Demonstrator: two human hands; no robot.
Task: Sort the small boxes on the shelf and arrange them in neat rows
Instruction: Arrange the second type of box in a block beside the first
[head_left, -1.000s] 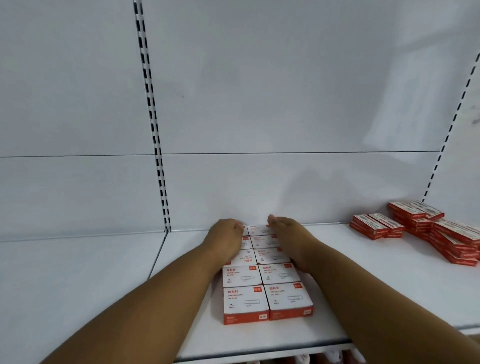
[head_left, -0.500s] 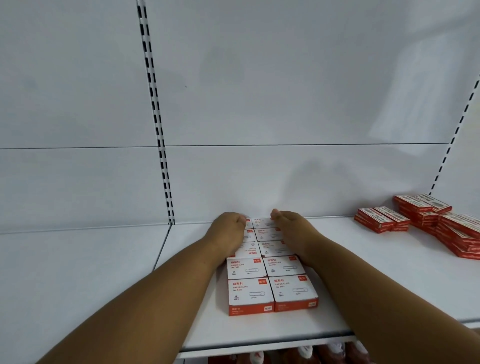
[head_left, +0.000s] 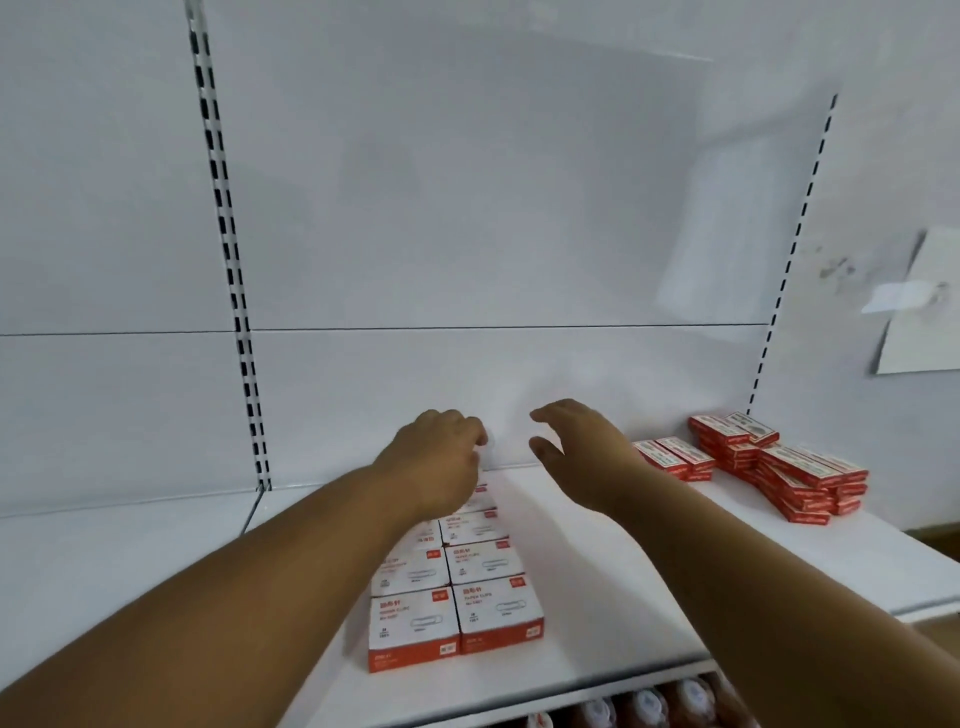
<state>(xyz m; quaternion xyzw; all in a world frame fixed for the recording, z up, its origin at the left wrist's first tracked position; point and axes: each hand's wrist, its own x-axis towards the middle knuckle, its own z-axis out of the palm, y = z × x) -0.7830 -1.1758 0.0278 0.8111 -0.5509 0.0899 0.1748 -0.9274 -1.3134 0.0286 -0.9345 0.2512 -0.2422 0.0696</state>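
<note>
I see a white back panel (head_left: 467, 208) filling most of the view, split by a slotted upright (head_left: 228, 260) on the left and another further right. Below it runs the white shelf (head_left: 649, 597). On the shelf, near the middle, the white-and-red paper clip boxes (head_left: 457, 587) lie flat in two columns running from the front edge toward the back panel, sides touching; the far boxes are hidden behind my left forearm. Well to the right, near the back corner, lies a loose heap of slim red boxes (head_left: 769, 467), some stacked, some askew. A sheet of paper (head_left: 919, 312) hangs on the wall at far right.

My left hand (head_left: 441, 457) hovers over the far end of the columns, fingers curled downward; I cannot tell whether they hold or touch a box. My right hand (head_left: 576, 441) is raised off the shelf to the right of the columns, fingers and thumb spread apart, gripping nothing.
</note>
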